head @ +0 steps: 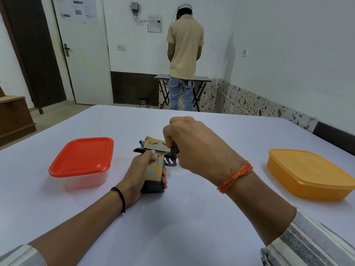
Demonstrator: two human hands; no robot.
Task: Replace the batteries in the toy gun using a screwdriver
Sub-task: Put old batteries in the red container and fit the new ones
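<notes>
A yellow and black toy gun lies on its side in the middle of the white table. My left hand grips its handle, fingers curled round it near the dark base. My right hand holds a small screwdriver by its dark handle. The thin metal shaft slants down to the left and its tip touches the upper part of the grip, close to my left thumb. The front of the gun is hidden behind my right hand. No batteries are in sight.
A clear box with a red lid stands left of the gun. A closed yellow box sits at the right. Beyond the table a person stands with their back turned at a small folding table.
</notes>
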